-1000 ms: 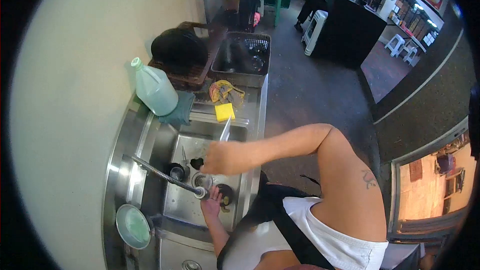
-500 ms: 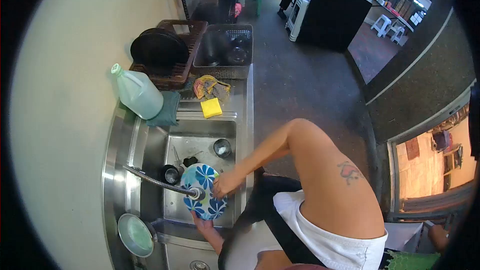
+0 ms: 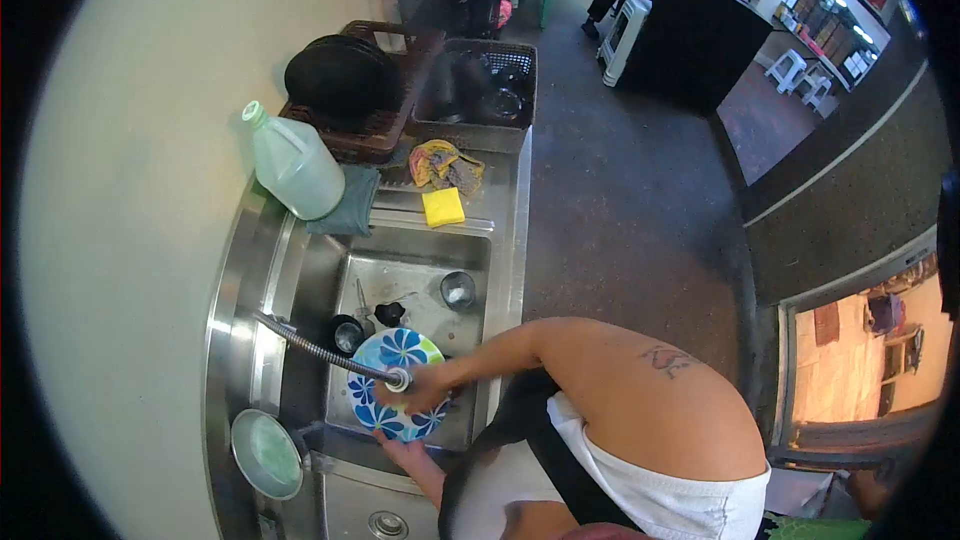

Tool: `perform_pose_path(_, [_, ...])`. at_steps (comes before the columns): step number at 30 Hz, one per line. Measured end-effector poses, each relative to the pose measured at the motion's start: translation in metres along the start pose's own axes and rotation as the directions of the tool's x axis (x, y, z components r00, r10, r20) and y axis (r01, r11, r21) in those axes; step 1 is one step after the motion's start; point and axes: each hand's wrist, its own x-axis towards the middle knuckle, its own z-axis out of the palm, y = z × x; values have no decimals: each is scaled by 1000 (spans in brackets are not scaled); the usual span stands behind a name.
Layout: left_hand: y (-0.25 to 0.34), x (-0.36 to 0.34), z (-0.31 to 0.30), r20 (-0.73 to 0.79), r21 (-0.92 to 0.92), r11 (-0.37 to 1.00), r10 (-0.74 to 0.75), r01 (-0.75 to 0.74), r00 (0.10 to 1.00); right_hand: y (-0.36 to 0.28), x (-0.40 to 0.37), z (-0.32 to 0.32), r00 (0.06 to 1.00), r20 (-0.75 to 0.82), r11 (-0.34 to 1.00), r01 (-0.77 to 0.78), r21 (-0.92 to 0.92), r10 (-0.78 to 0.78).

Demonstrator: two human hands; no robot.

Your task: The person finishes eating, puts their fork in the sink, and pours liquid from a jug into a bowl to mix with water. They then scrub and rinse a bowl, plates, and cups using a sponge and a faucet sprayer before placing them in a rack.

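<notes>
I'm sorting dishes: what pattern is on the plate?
The plate has blue flowers on white, some green; head view.

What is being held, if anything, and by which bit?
The left hand holds a flowery plate by its rim, low in the picture. The right hand is over its front; whether it grips is unclear.
</notes>
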Motion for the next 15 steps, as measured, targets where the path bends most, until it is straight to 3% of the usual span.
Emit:
perform_pose_path(1, [7, -6, 8, 27, -90, 986, -138, 140, 990, -5, -7, -35, 981, -20, 972, -194, -131, 193])
perform_pose_path(2, [2, -5, 8, 22, -92, 986, -137, 138, 990, -10, -10, -54, 924, -68, 890, -380, -253, 375])
perform_pose_path(4, [-18, -8, 12, 247, 110, 990, 55, -84, 967, -5, 0, -50, 910, -100, 857, -413, -309, 403])
perform_pose_path(5, [-18, -38, 52, 331, 353, 865, 241, -357, 912, 0, 7, -44, 893, -138, 816, -449, -363, 429])
perform_pose_path(6, [-15, -28, 59, 330, 354, 864, 242, -358, 912, 8, 14, -28, 894, -138, 818, -447, -363, 427])
perform_pose_path(7, [-13, -12, 62, 91, 218, 973, 53, -72, 994, 19, 20, 0, 935, -186, 869, -351, -348, 303])
perform_pose_path(8, [-10, -5, 59, -116, 9, 982, -187, 189, 976, 27, 27, 29, 957, -234, 910, -246, -334, 173])
perform_pose_path(9, [-13, -15, 54, 271, 63, 998, -40, 24, 962, 28, 33, 46, 958, -283, 938, -132, -321, 38])
perform_pose_path(10, [-8, -18, 59, 259, 61, 998, -28, 13, 965, 26, 32, 35, 960, -279, 942, -117, -315, 26])
perform_pose_path(12, [2, -23, 67, -46, -40, 987, -159, 157, 986, 32, 14, -1, 956, -208, 960, -241, -146, 208])
perform_pose_path(14, [12, -24, 59, -85, -66, 988, -146, 140, 986, 24, -4, -55, 943, -156, 812, -333, -480, 294])
perform_pose_path(15, [17, -20, 56, -109, -87, 987, -145, 136, 983, 28, -11, -60, 946, -155, 812, -325, -486, 286])
